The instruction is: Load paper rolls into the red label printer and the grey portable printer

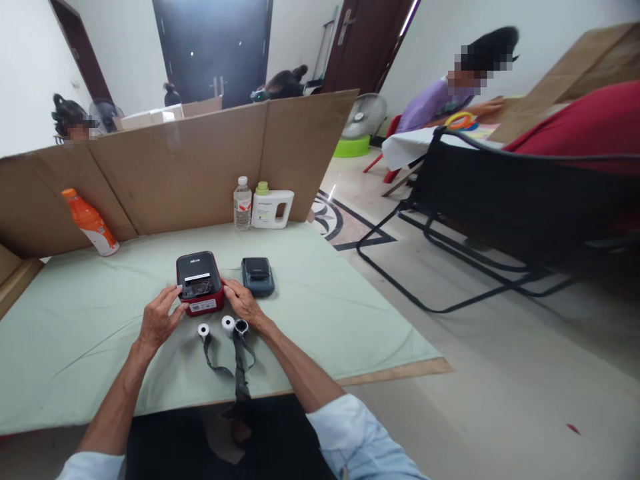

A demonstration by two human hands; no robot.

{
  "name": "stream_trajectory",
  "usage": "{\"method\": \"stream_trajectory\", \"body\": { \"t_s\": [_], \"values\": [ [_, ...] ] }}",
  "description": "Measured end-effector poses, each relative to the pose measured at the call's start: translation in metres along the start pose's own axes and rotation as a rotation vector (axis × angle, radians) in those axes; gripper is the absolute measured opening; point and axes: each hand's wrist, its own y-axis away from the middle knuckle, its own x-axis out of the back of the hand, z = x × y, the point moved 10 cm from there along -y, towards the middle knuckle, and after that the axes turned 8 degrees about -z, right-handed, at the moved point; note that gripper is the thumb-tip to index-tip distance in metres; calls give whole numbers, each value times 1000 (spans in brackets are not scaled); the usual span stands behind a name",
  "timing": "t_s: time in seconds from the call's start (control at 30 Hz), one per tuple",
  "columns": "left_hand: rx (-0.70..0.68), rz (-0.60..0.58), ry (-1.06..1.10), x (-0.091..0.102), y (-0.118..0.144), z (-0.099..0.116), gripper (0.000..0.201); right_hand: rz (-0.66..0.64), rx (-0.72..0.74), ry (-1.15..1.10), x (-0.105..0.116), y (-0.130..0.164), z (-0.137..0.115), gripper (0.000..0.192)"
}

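A black-topped label printer (200, 273) with red sides sits on the light green cloth. My left hand (163, 312) grips its left side and near corner, fingers curled against the casing. On its opposite side, my right hand (243, 300) presses its fingers to the lower right edge. A smaller dark blue-grey portable printer (258, 276) lies just beyond my right hand. Between my forearms stand a white roll (203, 331), a second white roll (228, 325) and a dark-lined roll (241, 327). Dark strips (240, 370) trail from the rolls toward the table's near edge.
Along a cardboard partition (190, 167) stand a clear bottle (243, 205), a white jug (271, 208) and a leaning orange bottle (90, 223). A black folding chair (480, 207) is on the right. One person (430, 103) sits at another table; other heads show behind the partition.
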Motion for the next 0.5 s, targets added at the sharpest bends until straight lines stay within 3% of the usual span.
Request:
{"method": "stream_trajectory", "body": {
  "t_s": [0.27,0.5],
  "values": [
    [-51,-20,-73,4,-4,7,35,6,4,-11,1,2,-1,56],
    [-107,23,-139,-4,-1,6,37,-1,33,16,0,3,3,54]
  ]
}}
